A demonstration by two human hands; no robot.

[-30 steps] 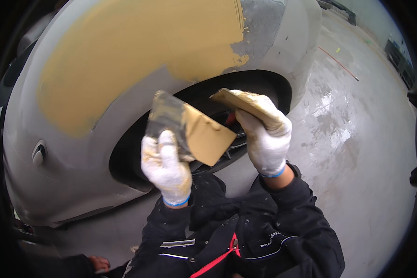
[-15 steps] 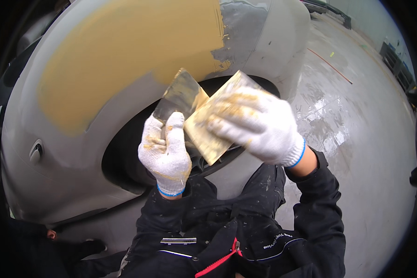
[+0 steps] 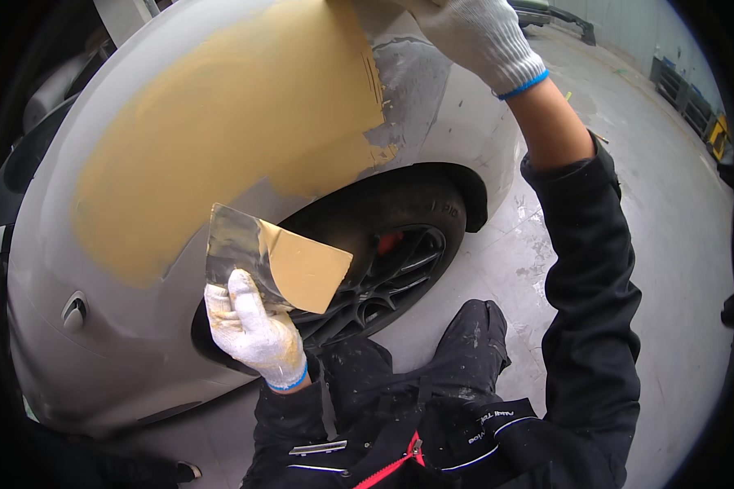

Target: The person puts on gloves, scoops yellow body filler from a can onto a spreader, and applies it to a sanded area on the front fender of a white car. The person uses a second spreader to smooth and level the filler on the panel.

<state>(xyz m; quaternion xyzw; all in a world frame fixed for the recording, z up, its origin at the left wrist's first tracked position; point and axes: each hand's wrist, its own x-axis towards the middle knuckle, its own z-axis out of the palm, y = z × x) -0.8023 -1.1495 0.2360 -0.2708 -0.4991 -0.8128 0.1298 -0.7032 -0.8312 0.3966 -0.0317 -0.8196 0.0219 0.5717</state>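
My left hand (image 3: 257,330), in a white knit glove stained with filler, grips a flat filler spreader plate (image 3: 236,244). A smooth layer of yellow body filler (image 3: 310,269) covers the plate's right part; dark smears mark its left part. My gloved right hand (image 3: 473,37) is raised against the top of the picture. Its fingers are bent and partly cut off there, around a second spreader that barely shows. Below that hand lies the grey car body panel (image 3: 179,318), with a broad patch of yellow filler (image 3: 245,106) ending in a ragged right edge beside bare dark-grey surface (image 3: 412,90).
Under the panel's arch is a wheel (image 3: 400,269) with dark spokes and a black tyre. My knees are close to it. The grey floor (image 3: 661,269) stretches to the right, with dark racks (image 3: 685,94) by the far wall. A small oval fitting (image 3: 74,312) sits on the panel's left.
My hands and the two spreaders, crossed together earlier, have parted. The right hand rose to the panel's upper part; the left moved down and left, its plate now showing a thick filler layer.
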